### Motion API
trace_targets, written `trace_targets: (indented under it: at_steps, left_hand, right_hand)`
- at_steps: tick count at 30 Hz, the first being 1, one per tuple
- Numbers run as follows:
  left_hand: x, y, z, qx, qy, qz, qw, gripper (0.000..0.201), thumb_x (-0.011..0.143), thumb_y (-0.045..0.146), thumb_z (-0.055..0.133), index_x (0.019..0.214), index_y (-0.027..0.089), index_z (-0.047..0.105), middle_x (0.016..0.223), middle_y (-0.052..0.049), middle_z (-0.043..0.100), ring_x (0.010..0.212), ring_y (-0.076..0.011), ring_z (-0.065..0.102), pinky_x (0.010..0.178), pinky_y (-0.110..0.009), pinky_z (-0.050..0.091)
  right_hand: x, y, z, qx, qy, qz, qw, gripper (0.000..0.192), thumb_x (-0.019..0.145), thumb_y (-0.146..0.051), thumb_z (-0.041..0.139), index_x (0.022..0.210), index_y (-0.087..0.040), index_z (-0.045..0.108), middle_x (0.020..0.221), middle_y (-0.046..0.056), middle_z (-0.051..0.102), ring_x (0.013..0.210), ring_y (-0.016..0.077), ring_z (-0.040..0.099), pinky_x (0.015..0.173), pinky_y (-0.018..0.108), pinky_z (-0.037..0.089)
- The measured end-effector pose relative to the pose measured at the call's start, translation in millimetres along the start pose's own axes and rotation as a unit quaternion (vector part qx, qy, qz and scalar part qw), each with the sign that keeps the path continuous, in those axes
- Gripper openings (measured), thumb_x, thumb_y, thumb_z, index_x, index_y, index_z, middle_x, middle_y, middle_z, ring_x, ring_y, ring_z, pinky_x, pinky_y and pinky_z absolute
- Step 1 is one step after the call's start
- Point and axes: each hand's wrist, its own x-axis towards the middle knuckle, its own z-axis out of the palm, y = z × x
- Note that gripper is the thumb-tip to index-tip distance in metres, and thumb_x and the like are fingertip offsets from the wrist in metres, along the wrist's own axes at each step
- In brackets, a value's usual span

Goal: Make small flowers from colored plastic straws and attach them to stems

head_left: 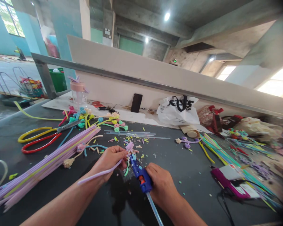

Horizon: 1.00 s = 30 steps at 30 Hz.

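In the middle of the dark table, my right hand (161, 182) is wrapped round a blue hot glue gun (141, 175), with a clear glue stick (154, 208) sticking out of its back end. Its nozzle points away from me, close to the fingertips of my left hand (112, 161). Those fingers pinch a lilac pipe cleaner (100, 173), whose tail hangs back over my left wrist. A small lilac tuft (129, 146) shows at the fingertips by the nozzle. Whether it touches the nozzle I cannot tell.
Left lie a bundle of pink pipe cleaners (54, 168) and red-and-yellow-handled scissors (40, 138). Clear glue sticks (132, 134) and small offcuts lie ahead. Farther back are a phone (136, 103), a cup (78, 94) and a white bag (176, 111). A purple box-like object (228, 183) with cables sits right.
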Motion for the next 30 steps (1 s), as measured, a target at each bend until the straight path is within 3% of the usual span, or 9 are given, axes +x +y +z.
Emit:
trace_targets:
  at_steps: [12,24,30]
  left_hand:
    - [2.6,1.8,-7.9,-0.116,-0.075,-0.077,0.987,0.015,0.073,0.016,0.062,0.062,0.01,0.054,0.052,0.002,0.051,0.035,-0.002,0.044,0.035,-0.011,0.037]
    - [6.3,4.3,-17.9,-0.221,-0.134,-0.172,0.951,0.009,0.077,0.005,0.052,0.069,0.009,0.053,0.057,0.002,0.049,0.033,0.0009,0.04,0.032,-0.007,0.038]
    - [6.2,5.0,-21.4,-0.255,-0.161,-0.185,0.935,0.011,0.078,0.001,0.047,0.071,0.008,0.053,0.058,0.001,0.048,0.033,0.0018,0.039,0.032,-0.007,0.037]
  right_hand:
    - [2.1,-0.7,-4.0,0.001,0.011,0.0,1.0,0.017,0.079,-0.023,0.046,0.062,-0.02,0.044,0.057,0.001,0.05,0.052,0.0126,0.045,0.05,0.024,0.028]
    - [3.9,-4.0,-9.8,0.034,0.023,-0.007,0.999,0.018,0.078,-0.019,0.043,0.06,-0.02,0.043,0.055,0.001,0.049,0.051,0.0123,0.045,0.049,0.024,0.028]
    - [2.5,-2.0,-9.6,0.037,-0.001,-0.002,0.999,0.018,0.079,-0.02,0.044,0.061,-0.02,0.043,0.058,0.001,0.051,0.053,0.0125,0.046,0.05,0.024,0.029]
